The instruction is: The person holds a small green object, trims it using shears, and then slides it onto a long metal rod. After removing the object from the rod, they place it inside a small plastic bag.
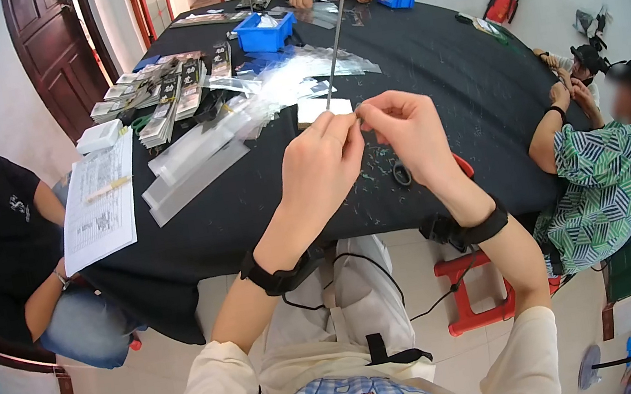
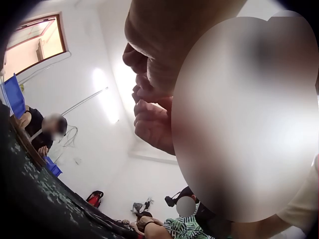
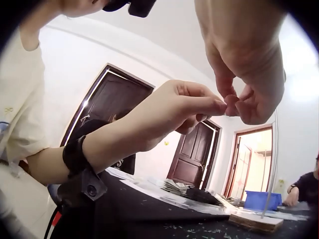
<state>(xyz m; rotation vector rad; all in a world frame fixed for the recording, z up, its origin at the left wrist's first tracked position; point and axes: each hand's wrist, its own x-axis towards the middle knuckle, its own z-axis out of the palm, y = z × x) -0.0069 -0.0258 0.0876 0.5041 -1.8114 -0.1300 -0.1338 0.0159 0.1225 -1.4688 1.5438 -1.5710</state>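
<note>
My left hand (image 1: 319,159) and right hand (image 1: 410,132) meet at the fingertips above the table, thumbs and fingers pinching a tiny dark piece (image 1: 359,117) between them. The fingers hide most of it, so I cannot tell its kind. The right wrist view shows the left hand (image 3: 164,112) coming from the left to the bent fingers of the right hand (image 3: 246,74). Just beyond the hands, a thin metal rod (image 1: 337,45) stands up from a small wooden block (image 1: 306,114).
Clear plastic sleeves (image 1: 202,161) and stacked packets (image 1: 172,96) spread left of centre, near a blue bin (image 1: 265,33). Printed sheets (image 1: 98,202) lie at the left edge. A black loop handle (image 1: 402,175) and green scraps lie beneath my right hand. Several people sit around the black-covered table (image 1: 441,53).
</note>
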